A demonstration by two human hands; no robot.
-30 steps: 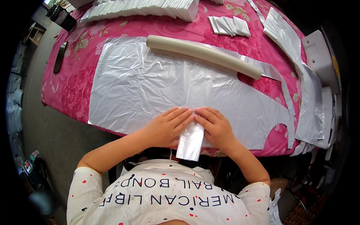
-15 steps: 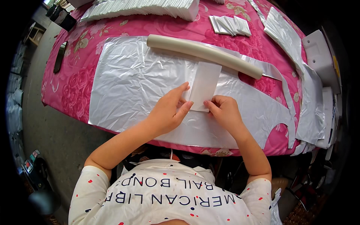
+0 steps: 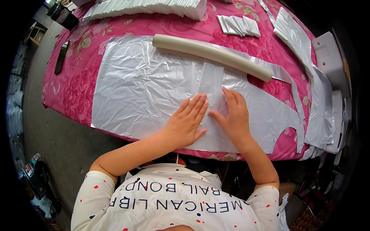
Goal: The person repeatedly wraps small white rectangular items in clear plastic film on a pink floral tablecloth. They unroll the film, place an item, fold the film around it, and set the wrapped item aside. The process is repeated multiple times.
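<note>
A wrinkled, translucent white plastic apron (image 3: 131,84) lies spread across the table, with a curved cutout toward its right end. On its middle rests a narrow folded strip of plastic film (image 3: 211,77), upright in the view. My left hand (image 3: 187,122) lies flat, fingers stretched, over the strip's lower left part and the sheet beneath. Beside it, my right hand (image 3: 234,117) has its fingers extended and thumb spread, touching around the strip's lower right edge. The strip's lower end is partly hidden by my hands. Neither hand grips anything.
A long beige tube (image 3: 212,57) lies across the apron's far edge. Beyond it sit a small fanned stack of folded film packets (image 3: 239,26) and a long row of packets (image 3: 146,9). More plastic sheets (image 3: 295,38) drape at right. A phone (image 3: 61,57) lies at left.
My left hand has turned palm down and flattened over the strip's lower part. My right hand has let go of the strip's lower edge and spread its fingers.
</note>
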